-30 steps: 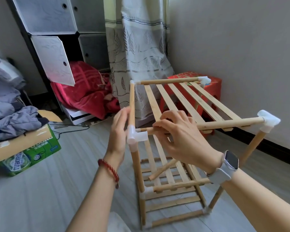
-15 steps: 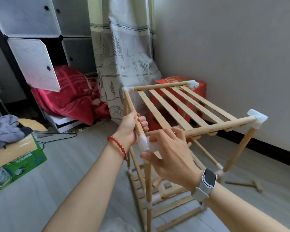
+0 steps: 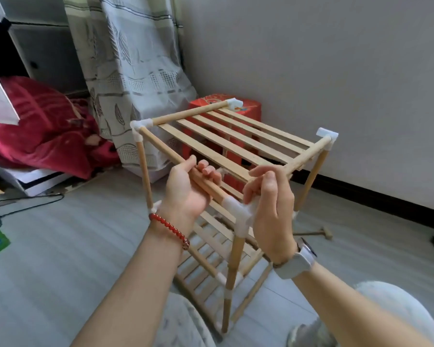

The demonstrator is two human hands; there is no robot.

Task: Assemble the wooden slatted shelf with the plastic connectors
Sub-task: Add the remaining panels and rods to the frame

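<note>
Wooden slatted shelf (image 3: 236,144) is standing on the grey floor (image 3: 60,246) near the wall. The left hand (image 3: 186,191) is gripping the top side dowel (image 3: 166,152), while the right hand (image 3: 271,204) is curling around the near white corner connector (image 3: 236,209) and the adjoining front dowel (image 3: 303,156).

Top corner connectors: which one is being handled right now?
The near connector, closest to the camera. The right hand grips it and the left hand holds the rod entering it. The other three top corners are untouched.
</note>
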